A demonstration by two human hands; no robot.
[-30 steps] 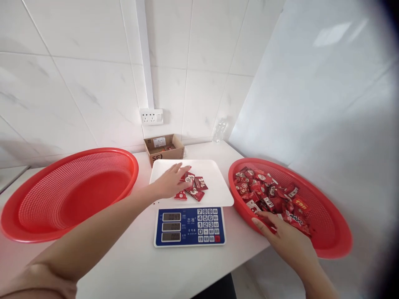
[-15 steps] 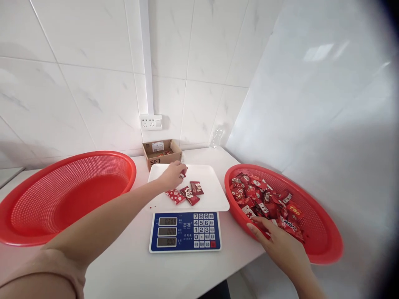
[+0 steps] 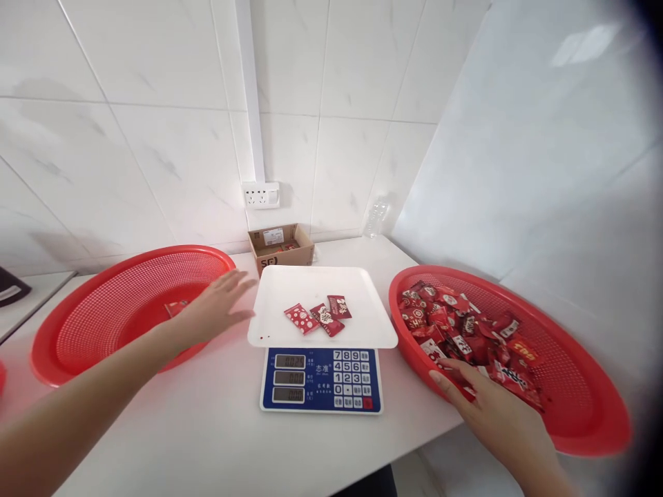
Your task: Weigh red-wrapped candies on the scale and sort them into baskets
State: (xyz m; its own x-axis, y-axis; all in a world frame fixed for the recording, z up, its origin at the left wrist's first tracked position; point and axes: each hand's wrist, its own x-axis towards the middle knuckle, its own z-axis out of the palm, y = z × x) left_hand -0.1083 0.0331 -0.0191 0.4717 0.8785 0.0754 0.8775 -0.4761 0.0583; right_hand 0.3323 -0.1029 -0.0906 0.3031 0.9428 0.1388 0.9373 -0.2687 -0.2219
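My left hand (image 3: 215, 310), empty with fingers spread, is over the near right rim of the left red basket (image 3: 124, 266), beside the scale's tray. A red snack packet (image 3: 176, 308) lies in that basket, partly hidden by my arm. Three small red snack packets (image 3: 326, 316) rest on the white tray (image 3: 300, 281) of the digital scale (image 3: 321, 379). My right hand (image 3: 497, 407) grips the near left rim of the right red basket (image 3: 585, 414), thumb outside and fingers inside. Many red packets (image 3: 460, 324) fill its left part.
Behind the scale stands a cardboard box (image 3: 284, 254) with small items inside. A clear plastic bottle (image 3: 376, 215) stands by the wall, and a socket (image 3: 262, 195) is mounted on the tiles. A dark object (image 3: 11, 288) sits at the far left. The table's front edge runs below the right basket.
My left hand has moved left from above the tray and opened, no longer holding a red packet. A red packet now shows in the left basket. My right hand stays on its rim.
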